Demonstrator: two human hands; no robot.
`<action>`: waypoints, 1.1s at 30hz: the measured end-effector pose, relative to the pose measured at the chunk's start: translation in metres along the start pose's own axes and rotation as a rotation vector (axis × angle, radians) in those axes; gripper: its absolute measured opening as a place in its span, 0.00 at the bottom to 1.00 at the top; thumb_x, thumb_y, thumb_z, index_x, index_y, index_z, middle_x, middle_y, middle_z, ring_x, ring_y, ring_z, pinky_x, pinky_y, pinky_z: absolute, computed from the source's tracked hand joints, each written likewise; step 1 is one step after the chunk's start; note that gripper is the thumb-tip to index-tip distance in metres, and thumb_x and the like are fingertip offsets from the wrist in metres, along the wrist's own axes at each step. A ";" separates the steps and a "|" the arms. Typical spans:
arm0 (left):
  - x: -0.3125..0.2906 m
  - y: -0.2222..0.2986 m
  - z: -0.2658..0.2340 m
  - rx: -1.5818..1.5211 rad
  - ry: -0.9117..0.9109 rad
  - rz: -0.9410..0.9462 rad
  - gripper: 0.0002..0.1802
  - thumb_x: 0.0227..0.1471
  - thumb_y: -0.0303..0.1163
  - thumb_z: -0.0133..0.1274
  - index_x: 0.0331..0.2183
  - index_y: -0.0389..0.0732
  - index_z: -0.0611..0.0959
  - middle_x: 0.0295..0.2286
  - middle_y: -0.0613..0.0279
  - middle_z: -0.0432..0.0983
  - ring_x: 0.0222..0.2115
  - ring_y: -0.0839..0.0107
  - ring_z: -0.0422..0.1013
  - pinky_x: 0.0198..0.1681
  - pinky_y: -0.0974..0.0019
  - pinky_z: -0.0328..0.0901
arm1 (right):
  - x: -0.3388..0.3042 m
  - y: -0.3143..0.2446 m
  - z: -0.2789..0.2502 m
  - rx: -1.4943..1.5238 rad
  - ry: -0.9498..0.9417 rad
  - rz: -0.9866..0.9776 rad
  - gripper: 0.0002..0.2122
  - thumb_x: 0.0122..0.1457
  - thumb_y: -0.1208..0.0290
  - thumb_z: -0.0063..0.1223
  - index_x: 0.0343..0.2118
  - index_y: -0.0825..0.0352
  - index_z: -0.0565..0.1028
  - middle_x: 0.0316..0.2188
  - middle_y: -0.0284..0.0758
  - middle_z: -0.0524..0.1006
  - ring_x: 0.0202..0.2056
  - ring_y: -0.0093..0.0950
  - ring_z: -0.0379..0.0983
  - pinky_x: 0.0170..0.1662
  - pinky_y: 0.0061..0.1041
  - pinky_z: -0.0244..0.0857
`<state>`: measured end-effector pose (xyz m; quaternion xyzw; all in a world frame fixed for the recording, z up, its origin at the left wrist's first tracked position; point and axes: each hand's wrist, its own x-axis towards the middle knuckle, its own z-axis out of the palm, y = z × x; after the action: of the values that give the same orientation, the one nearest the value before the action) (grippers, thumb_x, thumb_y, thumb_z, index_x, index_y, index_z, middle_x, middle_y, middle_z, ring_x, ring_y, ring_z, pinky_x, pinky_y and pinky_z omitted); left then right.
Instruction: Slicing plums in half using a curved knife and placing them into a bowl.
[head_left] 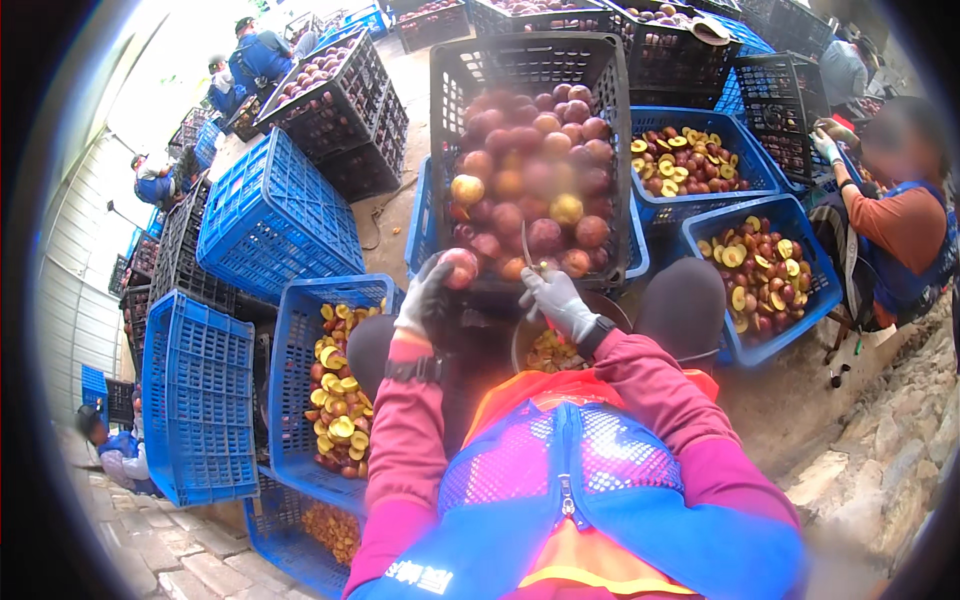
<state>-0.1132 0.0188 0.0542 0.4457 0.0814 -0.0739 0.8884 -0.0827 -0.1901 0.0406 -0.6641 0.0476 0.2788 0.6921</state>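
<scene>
My left hand (426, 298), in a dark-palmed grey glove, is closed around a reddish plum (459, 268) at the near left corner of a black crate. My right hand (560, 304), in a pale glove, grips a small knife (525, 243) whose thin curved blade points up and away from me. The knife's handle is hidden in my fingers. Whole red and yellowish plums (545, 235) fill much of the black crate (530, 48), which leans toward me. Below my right wrist, between my knees, a round bowl (612, 312) contains small yellow-orange pieces.
At my left, a blue crate (290, 400) carries halved plums (340, 405). Two blue crates of cut plums (690, 165) (760, 275) stand at my right, near a seated co-worker (905, 220). Empty-looking blue crates (280, 215) and stacked black crates (340, 110) line the left side.
</scene>
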 end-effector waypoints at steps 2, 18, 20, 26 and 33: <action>-0.024 0.001 -0.001 -0.118 -0.071 0.014 0.23 0.51 0.30 0.47 0.50 0.38 0.66 0.44 0.52 0.68 0.42 0.59 0.68 0.42 0.57 0.67 | -0.017 -0.010 0.002 0.017 -0.071 0.040 0.15 0.61 0.59 0.40 0.38 0.68 0.69 0.16 0.32 0.71 0.11 0.21 0.64 0.14 0.19 0.57; -0.067 -0.019 0.052 -0.716 -0.256 -0.124 0.43 0.35 0.53 0.63 0.48 0.38 0.68 0.45 0.56 0.69 0.46 0.60 0.65 0.55 0.56 0.56 | -0.073 -0.048 -0.004 -0.360 -0.220 -0.092 0.08 0.60 0.69 0.42 0.38 0.66 0.70 0.16 0.27 0.69 0.12 0.13 0.61 0.14 0.13 0.54; -0.063 -0.037 0.024 -0.767 -0.300 -0.216 0.44 0.33 0.55 0.63 0.47 0.37 0.69 0.45 0.56 0.68 0.47 0.61 0.64 0.56 0.58 0.55 | -0.078 -0.050 0.007 -0.338 -0.221 -0.281 0.09 0.61 0.68 0.41 0.38 0.67 0.70 0.16 0.26 0.68 0.13 0.13 0.61 0.16 0.13 0.55; -0.066 -0.035 0.034 -0.473 -0.245 -0.119 0.41 0.35 0.57 0.61 0.44 0.38 0.71 0.42 0.59 0.69 0.45 0.65 0.65 0.54 0.61 0.57 | -0.079 -0.058 0.022 -0.110 -0.342 -0.247 0.13 0.62 0.65 0.38 0.42 0.69 0.69 0.16 0.25 0.67 0.14 0.13 0.62 0.18 0.13 0.56; -0.063 -0.043 0.027 -0.367 -0.238 -0.025 0.34 0.41 0.48 0.61 0.45 0.39 0.70 0.40 0.63 0.69 0.43 0.71 0.65 0.50 0.66 0.59 | -0.058 -0.020 0.030 -0.518 -0.077 -0.640 0.17 0.60 0.67 0.43 0.49 0.69 0.65 0.18 0.40 0.72 0.18 0.32 0.69 0.23 0.30 0.63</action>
<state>-0.1811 -0.0246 0.0496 0.2635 -0.0066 -0.1208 0.9570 -0.1314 -0.1796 0.0868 -0.7867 -0.2587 0.0769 0.5552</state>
